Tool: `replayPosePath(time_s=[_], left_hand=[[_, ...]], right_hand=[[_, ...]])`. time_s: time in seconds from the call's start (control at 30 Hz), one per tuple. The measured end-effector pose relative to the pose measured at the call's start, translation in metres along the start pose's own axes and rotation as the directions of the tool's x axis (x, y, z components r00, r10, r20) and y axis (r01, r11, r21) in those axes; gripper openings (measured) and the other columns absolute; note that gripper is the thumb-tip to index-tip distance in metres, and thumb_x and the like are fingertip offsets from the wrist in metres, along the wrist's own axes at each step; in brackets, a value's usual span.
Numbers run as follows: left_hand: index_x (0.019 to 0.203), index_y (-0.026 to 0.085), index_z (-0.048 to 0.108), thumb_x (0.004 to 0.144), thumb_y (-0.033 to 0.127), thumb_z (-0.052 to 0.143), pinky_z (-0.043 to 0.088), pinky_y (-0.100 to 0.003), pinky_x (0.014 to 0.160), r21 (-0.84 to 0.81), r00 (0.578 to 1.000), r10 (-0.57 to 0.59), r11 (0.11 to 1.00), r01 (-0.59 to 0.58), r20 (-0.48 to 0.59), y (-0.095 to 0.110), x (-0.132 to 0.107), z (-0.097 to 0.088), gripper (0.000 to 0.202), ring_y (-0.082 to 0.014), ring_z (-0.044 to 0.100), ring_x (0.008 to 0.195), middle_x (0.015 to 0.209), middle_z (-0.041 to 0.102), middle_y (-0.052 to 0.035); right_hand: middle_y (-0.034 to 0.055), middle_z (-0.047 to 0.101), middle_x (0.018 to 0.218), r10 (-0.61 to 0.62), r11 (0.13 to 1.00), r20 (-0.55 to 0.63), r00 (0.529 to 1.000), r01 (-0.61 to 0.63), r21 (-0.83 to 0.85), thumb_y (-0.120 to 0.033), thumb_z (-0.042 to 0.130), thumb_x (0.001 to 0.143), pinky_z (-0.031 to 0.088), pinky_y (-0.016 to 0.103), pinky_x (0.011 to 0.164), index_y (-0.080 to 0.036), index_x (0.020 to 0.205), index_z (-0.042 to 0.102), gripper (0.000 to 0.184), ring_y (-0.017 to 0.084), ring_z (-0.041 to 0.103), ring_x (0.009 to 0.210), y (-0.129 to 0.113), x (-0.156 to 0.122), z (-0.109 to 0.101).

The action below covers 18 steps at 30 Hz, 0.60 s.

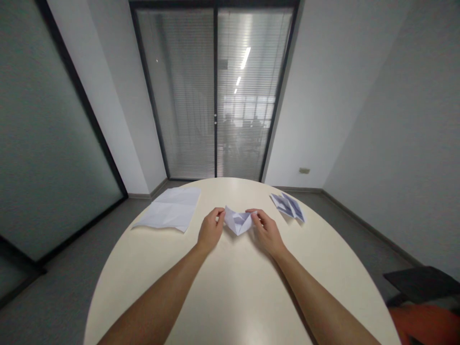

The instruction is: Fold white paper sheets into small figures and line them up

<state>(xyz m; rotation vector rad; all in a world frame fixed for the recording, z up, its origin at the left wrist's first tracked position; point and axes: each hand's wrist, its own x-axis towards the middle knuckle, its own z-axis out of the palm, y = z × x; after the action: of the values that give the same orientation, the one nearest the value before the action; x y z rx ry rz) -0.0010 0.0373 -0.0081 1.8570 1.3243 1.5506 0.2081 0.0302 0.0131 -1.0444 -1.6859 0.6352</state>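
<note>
A small folded white paper piece with a pointed lower tip sits above the middle of a round cream table. My left hand pinches its left corner with fingers closed. My right hand pinches the right corner the same way. Both forearms reach in from the bottom of the view.
A creased, unfolded white sheet lies on the table at the left. A folded paper model lies at the right near the table's edge. Glass doors with blinds stand behind. A dark chair is at the lower right.
</note>
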Motion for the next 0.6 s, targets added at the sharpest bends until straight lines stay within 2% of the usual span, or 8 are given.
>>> replayPosePath(time_s=[0.23,0.37,0.5,0.6], left_hand=[[0.104,0.021,0.055,0.098,0.042,0.044,0.055,-0.027,0.064,-0.167,0.981,-0.174,0.973,0.157,-0.089,-0.013,0.003,0.003,0.025,-0.0181,0.064,0.083,0.094,0.065,-0.0047],[0.102,0.021,0.051,0.097,0.044,0.043,0.058,-0.029,0.064,-0.241,0.962,-0.234,0.95,0.197,-0.14,-0.015,0.006,0.003,0.025,-0.0171,0.064,0.08,0.096,0.063,-0.0046],[0.104,0.021,0.05,0.095,0.045,0.047,0.059,-0.029,0.063,-0.308,0.956,-0.252,0.931,0.197,-0.149,-0.015,0.008,0.004,0.026,-0.0185,0.065,0.086,0.099,0.063,-0.0062],[0.101,0.02,0.051,0.09,0.043,0.054,0.058,-0.029,0.063,-0.327,0.966,-0.232,0.927,0.185,-0.112,-0.014,0.007,0.005,0.026,-0.02,0.066,0.09,0.1,0.065,-0.0075]], right_hand=[[0.0088,0.072,0.093,0.013,1.0,-0.1,0.995,-0.013,-0.001,-0.05,0.051,0.094,0.048,0.032,0.074,-0.016,0.109,0.068,0.041,0.021,0.064,0.081,0.019,0.005,-0.005],[0.0102,0.072,0.096,0.006,1.0,-0.134,0.991,-0.009,-0.021,-0.047,0.052,0.093,0.05,0.034,0.077,-0.016,0.105,0.067,0.036,0.022,0.065,0.085,0.024,0.006,-0.006],[0.0097,0.072,0.099,-0.015,0.998,-0.123,0.992,0.007,-0.06,-0.041,0.051,0.092,0.05,0.036,0.08,-0.018,0.101,0.065,0.029,0.022,0.066,0.087,0.028,0.005,-0.005],[0.0088,0.072,0.101,-0.006,0.995,-0.107,0.994,-0.004,-0.098,-0.036,0.051,0.09,0.051,0.036,0.083,-0.019,0.108,0.063,0.028,0.022,0.066,0.09,0.03,0.004,-0.006]])
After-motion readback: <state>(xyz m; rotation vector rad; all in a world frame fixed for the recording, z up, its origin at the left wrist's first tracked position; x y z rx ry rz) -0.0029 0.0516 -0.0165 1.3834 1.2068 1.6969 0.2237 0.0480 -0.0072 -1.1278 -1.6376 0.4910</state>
